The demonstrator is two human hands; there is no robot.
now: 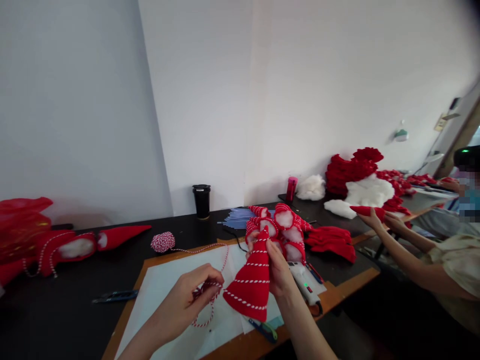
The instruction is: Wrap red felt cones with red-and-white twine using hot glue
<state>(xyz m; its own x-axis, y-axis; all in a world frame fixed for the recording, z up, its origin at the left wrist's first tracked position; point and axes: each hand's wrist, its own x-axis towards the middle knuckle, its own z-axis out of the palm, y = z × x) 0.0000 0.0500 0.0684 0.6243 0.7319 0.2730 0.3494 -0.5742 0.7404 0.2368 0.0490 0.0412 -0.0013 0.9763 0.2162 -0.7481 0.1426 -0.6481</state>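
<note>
My right hand (279, 270) is closed around a red felt cone (249, 282), its tip up and its wide end toward me. Rows of red-and-white twisted cord circle the cone from tip to base. In my left hand (195, 295) the loose cord (203, 324) is pinched near the cone's lower left edge, with a loop hanging below the fingers. From there the cord runs back to a ball of the same cord (163, 242) on the dark table. White paper (168, 300) lies under both hands.
Stuffed, cord-wrapped cones (284, 218) and flat red pieces (332, 240) lie beyond my right hand. A glue gun (304, 282) rests beside it, a cutter (264, 330) below. Snips (115, 296) lie left; a black cup (202, 201) stands behind. A co-worker's hands (373, 222) hold a red cone at right.
</note>
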